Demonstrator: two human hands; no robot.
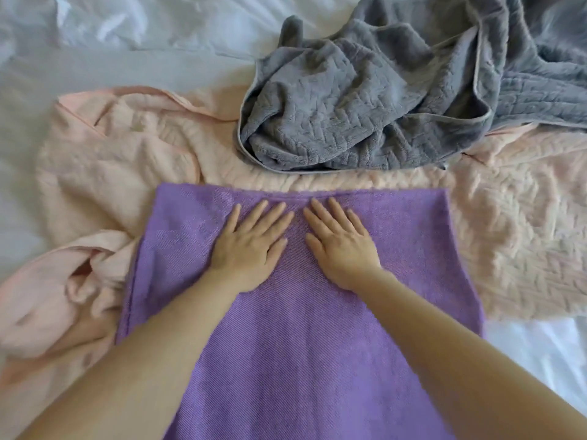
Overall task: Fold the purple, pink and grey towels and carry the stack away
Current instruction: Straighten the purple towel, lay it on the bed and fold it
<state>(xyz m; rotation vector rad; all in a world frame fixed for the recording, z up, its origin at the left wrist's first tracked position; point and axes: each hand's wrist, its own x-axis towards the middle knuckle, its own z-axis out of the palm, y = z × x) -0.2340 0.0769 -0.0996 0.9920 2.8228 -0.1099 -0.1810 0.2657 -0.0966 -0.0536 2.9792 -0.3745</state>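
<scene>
The purple towel [298, 338] lies flat in the middle, spread towards me, its far edge straight. My left hand [254, 242] and my right hand [341, 242] rest palm down side by side on it near that far edge, fingers straight. Under and beyond it the pink towel [120, 160] lies rumpled, spreading to both sides. The grey towel [365, 100] sits crumpled at the back right, partly on the pink one.
Everything lies on a bed with a white sheet [127, 33], wrinkled at the back and left. A patch of white sheet also shows at the lower right [540, 354].
</scene>
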